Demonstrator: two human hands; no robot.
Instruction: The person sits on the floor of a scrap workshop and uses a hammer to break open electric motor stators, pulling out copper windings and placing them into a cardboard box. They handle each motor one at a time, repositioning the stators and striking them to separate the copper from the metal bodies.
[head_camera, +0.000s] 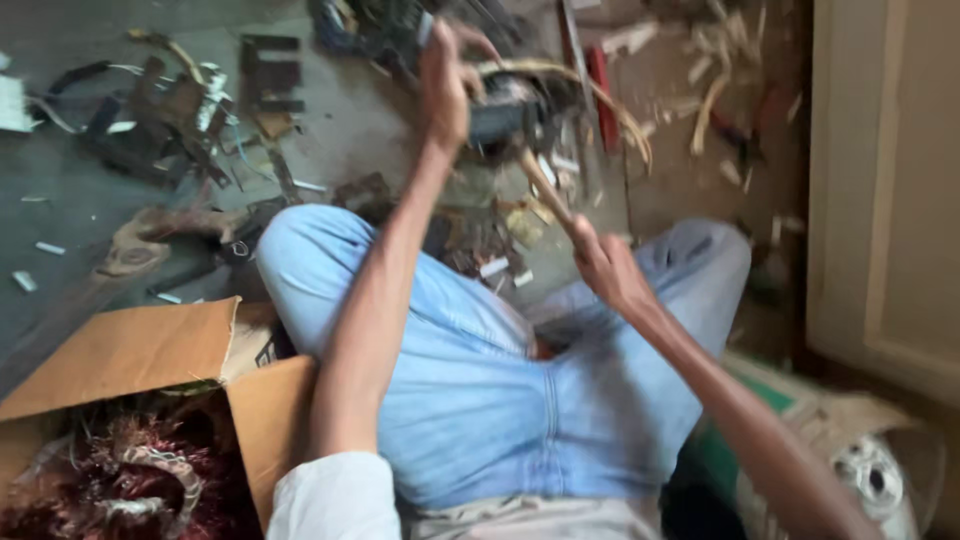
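Wooden hammer handle sits gripped in our right hand, head down against the dark motor part. Our left hand clamps that part on the floor beyond our knees, likely to steady it. 1 cardboard box of copper windings waits at left.

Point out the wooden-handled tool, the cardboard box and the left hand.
wooden-handled tool (545, 190): head view, middle of its handle.
cardboard box (130, 350): head view, its open top flap.
left hand (445, 85): head view, back of the hand.
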